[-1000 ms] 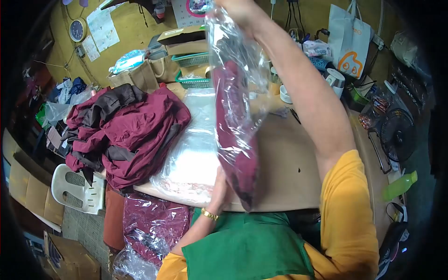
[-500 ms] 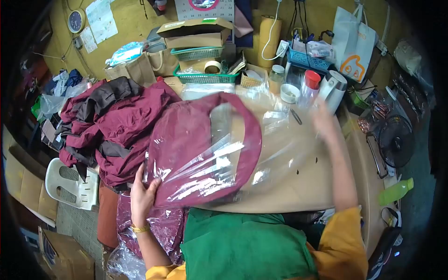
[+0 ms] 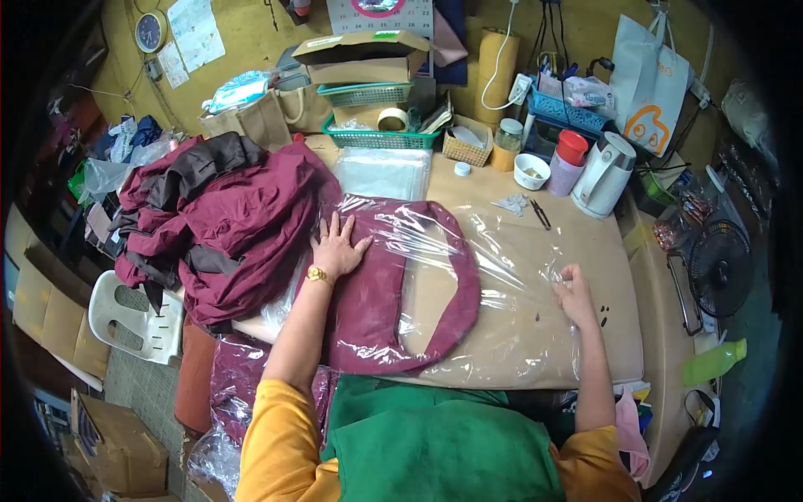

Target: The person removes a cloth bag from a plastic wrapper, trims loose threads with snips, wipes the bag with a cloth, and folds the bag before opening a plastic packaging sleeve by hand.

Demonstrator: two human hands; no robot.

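A maroon garment [image 3: 368, 309] lies flat on the brown table inside a clear plastic bag [image 3: 510, 276], a band of it curving round on the right. My left hand [image 3: 337, 247] rests on the bagged garment near its upper left, fingers spread. At the bag's right end my right hand [image 3: 574, 293] pinches the plastic edge, fingers closed. Left of the bag sits a heap of maroon and dark grey garments [image 3: 242, 217]. Behind it is a stack of flat clear bags [image 3: 381, 171].
Behind stand green baskets [image 3: 376, 140], a jar [image 3: 507, 144], a white bowl [image 3: 532, 171], a red-lidded container [image 3: 570, 149] and a kettle [image 3: 603, 176]. Tweezers [image 3: 539, 214] lie on the table. A white stool [image 3: 138, 318] and more bagged maroon garments [image 3: 251, 376] are at the lower left.
The bagged garment has gone from hanging upright to lying flat on the table. My left hand has moved up onto it; my right hand has come down to the bag's right end.
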